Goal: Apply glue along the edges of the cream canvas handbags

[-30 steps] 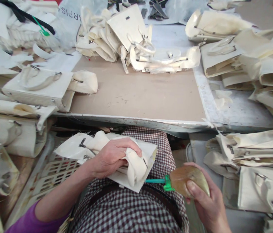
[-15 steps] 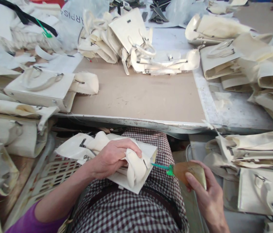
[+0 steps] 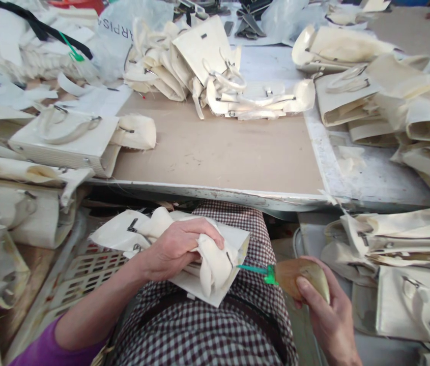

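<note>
Across my lap, on a checked apron (image 3: pixel 161 325), lies a cream-coloured handbag piece (image 3: pixel 233 236) with dark metal fittings. My left hand (image 3: pixel 184 244) is closed around its folded, bunched part and presses it to the lap. In my right hand (image 3: pixel 327 300) is a squeeze bottle (image 3: pixel 302 278) of brownish liquid, gripped between thumb and fingers and tilted sideways. Its green nozzle (image 3: pixel 253 268) points left, the thin tip at or very close to the bag's edge beside a dark slot. Whether the tip touches cannot be made out.
A table (image 3: pixel 215 157) stands in front, with a pile of cream bags (image 3: pixel 203 61) at its back. More bags lie left (image 3: pixel 65 137) and right (image 3: pixel 355 91). A plastic crate (image 3: pixel 81 279) sits low on the left; further bags (image 3: pixel 417 300) are stacked low on the right.
The bottle has tilted a little and shifted slightly right and down, its nozzle tip now a bit lower along the bag's edge. My left hand keeps its hold.
</note>
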The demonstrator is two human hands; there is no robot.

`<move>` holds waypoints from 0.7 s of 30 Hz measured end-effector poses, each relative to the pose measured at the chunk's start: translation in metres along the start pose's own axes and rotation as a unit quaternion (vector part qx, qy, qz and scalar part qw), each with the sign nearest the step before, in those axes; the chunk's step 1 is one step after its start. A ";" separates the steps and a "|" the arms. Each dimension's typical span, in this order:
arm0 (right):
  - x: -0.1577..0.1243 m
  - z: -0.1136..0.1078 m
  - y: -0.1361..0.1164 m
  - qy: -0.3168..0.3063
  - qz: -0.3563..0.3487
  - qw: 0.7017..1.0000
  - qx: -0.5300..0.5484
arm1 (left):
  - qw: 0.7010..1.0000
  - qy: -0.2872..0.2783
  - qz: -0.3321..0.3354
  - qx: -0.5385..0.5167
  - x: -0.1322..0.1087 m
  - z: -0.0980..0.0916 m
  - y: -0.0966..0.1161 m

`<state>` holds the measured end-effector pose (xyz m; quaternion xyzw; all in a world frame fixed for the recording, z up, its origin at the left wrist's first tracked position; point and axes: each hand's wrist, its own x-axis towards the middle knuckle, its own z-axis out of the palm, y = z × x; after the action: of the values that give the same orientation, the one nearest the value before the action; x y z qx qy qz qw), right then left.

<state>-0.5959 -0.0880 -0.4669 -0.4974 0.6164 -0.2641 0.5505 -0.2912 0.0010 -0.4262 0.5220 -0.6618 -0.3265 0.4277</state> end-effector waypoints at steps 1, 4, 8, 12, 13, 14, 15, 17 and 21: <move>0.001 -0.001 0.000 -0.004 -0.004 1.000 -0.011 | 1.000 -0.003 -0.004 0.000 0.000 0.001 0.000; 0.006 -0.003 0.003 0.001 -0.025 0.998 -0.054 | 1.000 -0.012 -0.003 0.000 0.000 0.002 0.001; 0.009 -0.004 0.011 0.019 -0.051 0.996 -0.076 | 1.000 -0.009 0.013 0.003 0.001 0.002 0.000; 0.007 0.000 0.014 0.030 -0.047 0.998 -0.041 | 1.000 -0.003 0.023 0.008 0.001 0.000 0.000; 0.007 0.001 0.013 0.033 -0.041 0.998 -0.031 | 1.000 -0.003 0.022 0.009 0.001 -0.001 0.000; 0.006 0.003 0.013 0.033 -0.037 0.998 -0.025 | 1.000 -0.002 0.021 0.008 0.001 -0.001 0.000; 0.006 0.004 0.012 0.032 -0.035 0.999 -0.022 | 1.000 -0.002 0.019 0.008 0.000 -0.001 0.000; 0.007 0.006 0.011 0.027 -0.031 0.999 -0.023 | 1.000 -0.001 0.017 0.007 0.000 -0.001 0.000; 0.011 0.002 0.015 0.005 -0.014 0.999 -0.032 | 1.000 -0.002 0.018 0.003 0.000 0.000 0.000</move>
<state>-0.5977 -0.0920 -0.4848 -0.5219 0.6201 -0.2548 0.5274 -0.2913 0.0013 -0.4257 0.5107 -0.6725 -0.3180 0.4309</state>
